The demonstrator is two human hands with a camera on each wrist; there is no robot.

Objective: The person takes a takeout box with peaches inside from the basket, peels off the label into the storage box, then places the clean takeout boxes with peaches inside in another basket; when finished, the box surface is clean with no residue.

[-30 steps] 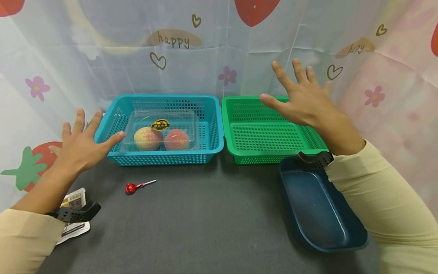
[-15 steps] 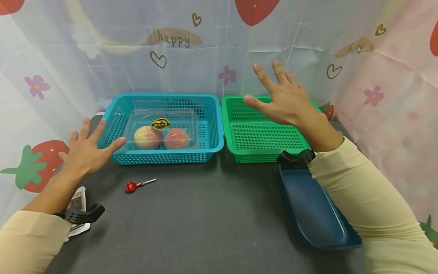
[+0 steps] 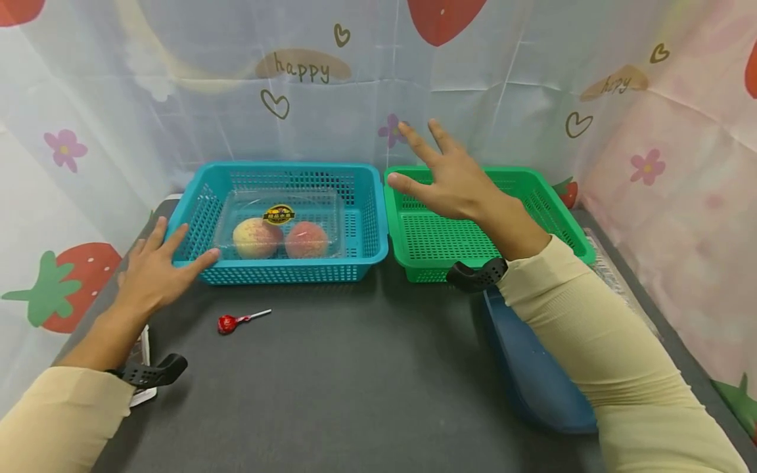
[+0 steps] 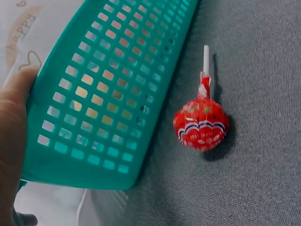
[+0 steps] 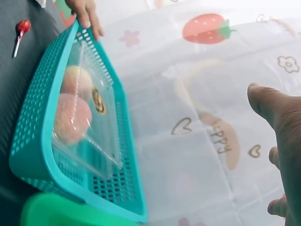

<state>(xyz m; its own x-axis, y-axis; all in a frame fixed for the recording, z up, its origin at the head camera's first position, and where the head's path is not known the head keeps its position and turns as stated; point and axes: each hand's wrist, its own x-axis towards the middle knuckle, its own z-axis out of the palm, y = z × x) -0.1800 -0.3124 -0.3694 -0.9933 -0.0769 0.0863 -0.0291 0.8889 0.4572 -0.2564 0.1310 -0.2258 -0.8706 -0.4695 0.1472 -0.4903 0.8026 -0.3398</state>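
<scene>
At the left end of the blue basket [image 3: 284, 270], my left hand [image 3: 156, 269] has its fingers spread at the corner, its thumb by the front rim; firm contact cannot be told. Inside that basket lies a clear plastic box [image 3: 319, 200] with two peaches [image 3: 257, 238] showing through. My right hand [image 3: 452, 177] hangs over the green basket [image 3: 437, 270], fingers spread, holding nothing. In the right wrist view the left hand [image 5: 86, 14] is at the basket's far end. A red lollipop [image 4: 201, 125] lies in front of the blue basket.
A dark blue tub [image 3: 538, 374] stands at the right, partly under my right forearm. Printed packets [image 3: 142, 358] lie beneath the left wrist. Another packet or sheet [image 3: 615, 276] lies right of the green basket. A patterned curtain [image 3: 207, 125] hangs behind.
My right hand has moved left across the green basket, uncovering its right side. My left hand has shifted slightly right and down toward the blue basket's corner. The baskets and lollipop have stayed put.
</scene>
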